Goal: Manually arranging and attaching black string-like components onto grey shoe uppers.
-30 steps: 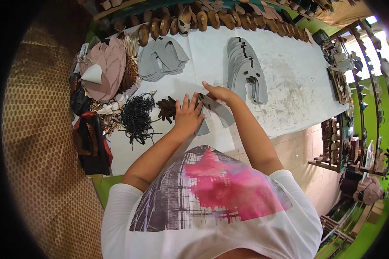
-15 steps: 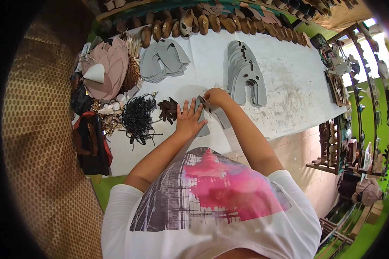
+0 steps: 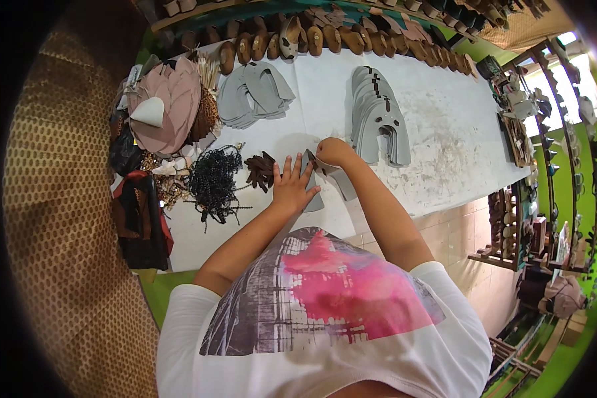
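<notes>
A grey arch-shaped piece (image 3: 342,184), like a shoe upper, lies on the white table in front of me. My left hand (image 3: 292,188) rests flat on its left leg, fingers spread. At the top of its curve my right hand (image 3: 333,152) is closed, fingertips pressed down on the piece; whatever they pinch is hidden. Just left of my left hand sits a small heap of dark brown strips (image 3: 261,170). Beyond my right hand stands a fanned stack of grey arch pieces (image 3: 373,118) with dark brown strips along their tops. Another grey stack (image 3: 253,99) lies farther left.
A tangle of black beaded chain (image 3: 215,182) lies left of the brown strips. Pinkish cut pieces (image 3: 172,99) and a dark bag (image 3: 139,222) crowd the left end. Wooden shoe lasts (image 3: 315,40) line the far edge of the table (image 3: 451,139). Shelves stand at right.
Both hands keep nearly the same places on the grey piece. The right fist is turned slightly, its fingertips less visible. The whole view has shifted a little.
</notes>
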Motion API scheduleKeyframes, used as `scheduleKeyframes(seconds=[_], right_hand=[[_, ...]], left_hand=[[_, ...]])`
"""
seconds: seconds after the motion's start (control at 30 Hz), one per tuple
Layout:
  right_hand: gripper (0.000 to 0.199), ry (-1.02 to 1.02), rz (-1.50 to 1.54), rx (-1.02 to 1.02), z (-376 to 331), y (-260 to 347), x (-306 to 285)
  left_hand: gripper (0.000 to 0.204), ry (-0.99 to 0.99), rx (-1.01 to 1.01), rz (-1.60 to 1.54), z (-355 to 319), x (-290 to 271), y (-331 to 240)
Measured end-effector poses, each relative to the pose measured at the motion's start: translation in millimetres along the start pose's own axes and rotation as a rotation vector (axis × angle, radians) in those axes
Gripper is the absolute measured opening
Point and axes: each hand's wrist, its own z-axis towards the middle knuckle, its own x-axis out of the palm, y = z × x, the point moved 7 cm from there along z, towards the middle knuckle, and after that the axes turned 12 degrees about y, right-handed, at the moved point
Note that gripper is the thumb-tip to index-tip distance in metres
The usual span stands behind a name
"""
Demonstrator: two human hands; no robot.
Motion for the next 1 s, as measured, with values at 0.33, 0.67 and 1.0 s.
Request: scheduleKeyframes(seconds=[0.33,0.67,1.0], right_hand=[[0.031,0.079,-0.083,-0.011,13.3,-7.8,-1.9],[0.078,0.174,0.468,0.167,-6.6,-25.4,-11.3],[0.056,0.213,0.22,-0.034,7.1,-22.0,6.6]], left_hand=[[0.069,-0.02,-0.007,-0.009,-1.6,-0.2,1.4],[0.068,-0.014,-0.007,-0.012,-4.1,-3.0,2.1],[0.069,-0.051,0.011,0.007,-2.6,-5.9,-1.1]])
